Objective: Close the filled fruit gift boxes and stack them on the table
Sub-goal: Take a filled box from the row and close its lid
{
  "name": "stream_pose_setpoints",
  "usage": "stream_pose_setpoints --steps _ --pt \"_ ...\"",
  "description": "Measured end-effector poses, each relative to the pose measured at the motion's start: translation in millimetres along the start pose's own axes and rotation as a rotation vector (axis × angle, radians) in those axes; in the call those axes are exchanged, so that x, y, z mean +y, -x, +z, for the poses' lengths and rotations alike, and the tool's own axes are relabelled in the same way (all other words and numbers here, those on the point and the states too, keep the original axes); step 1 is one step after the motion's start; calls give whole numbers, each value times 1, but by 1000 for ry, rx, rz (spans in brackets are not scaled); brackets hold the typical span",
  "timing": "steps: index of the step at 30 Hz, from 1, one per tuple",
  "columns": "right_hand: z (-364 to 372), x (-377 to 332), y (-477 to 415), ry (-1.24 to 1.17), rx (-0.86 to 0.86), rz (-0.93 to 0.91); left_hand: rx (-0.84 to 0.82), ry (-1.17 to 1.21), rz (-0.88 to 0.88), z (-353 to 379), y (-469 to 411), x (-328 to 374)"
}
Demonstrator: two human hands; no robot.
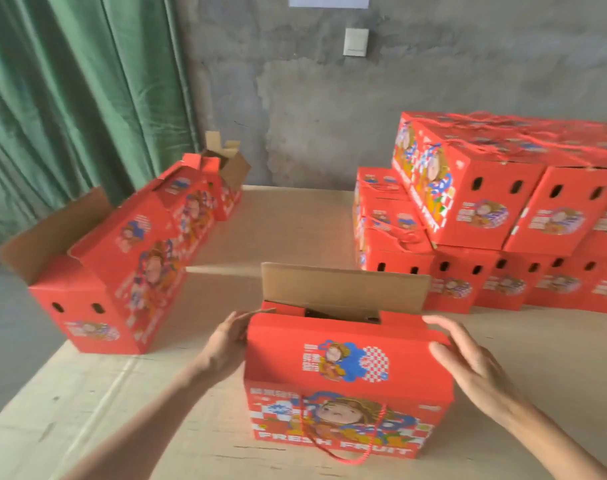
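Head view: a red gift box (347,386) stands on the counter (288,230) nearest the camera. Its front reads FRESH FRUIT in white under a cartoon figure, and the smaller lettering on its lid is too blurred to read. Its rear brown flap (343,289) stands upright. The left grip (226,344), fingers straight, touches the box's upper left edge. The right grip (468,358), fingers spread, rests on its upper right corner. Closed boxes (485,216) are stacked behind and to its right, and open boxes (122,282) stand to its left.
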State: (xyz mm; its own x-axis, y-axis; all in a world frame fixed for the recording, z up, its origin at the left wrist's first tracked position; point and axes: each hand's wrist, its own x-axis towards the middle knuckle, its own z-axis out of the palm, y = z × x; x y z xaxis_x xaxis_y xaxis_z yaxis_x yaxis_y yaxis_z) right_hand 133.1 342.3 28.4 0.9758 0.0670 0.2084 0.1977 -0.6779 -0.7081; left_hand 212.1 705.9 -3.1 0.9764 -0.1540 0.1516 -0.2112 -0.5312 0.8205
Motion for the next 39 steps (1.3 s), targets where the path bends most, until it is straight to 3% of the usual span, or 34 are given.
stream_pose_setpoints --steps 6,14,18,23,29,32,39 --pt "9 -7 1 54 47 -20 -59 312 -51 -2 2 3" --pt "7 -9 0 19 70 61 -9 221 -41 2 6 16" --pt "14 -7 -6 59 159 79 -93 266 -55 0 8 19" --pt "30 -13 -13 187 294 78 -6 -80 40 0 3 -3" --pt "37 -11 -12 169 342 128 11 -268 70 6 -7 -31" --pt "40 -15 -12 131 329 173 89 -283 -6 12 0 -2" --pt "41 -7 -18 170 273 157 103 -291 47 14 12 36"
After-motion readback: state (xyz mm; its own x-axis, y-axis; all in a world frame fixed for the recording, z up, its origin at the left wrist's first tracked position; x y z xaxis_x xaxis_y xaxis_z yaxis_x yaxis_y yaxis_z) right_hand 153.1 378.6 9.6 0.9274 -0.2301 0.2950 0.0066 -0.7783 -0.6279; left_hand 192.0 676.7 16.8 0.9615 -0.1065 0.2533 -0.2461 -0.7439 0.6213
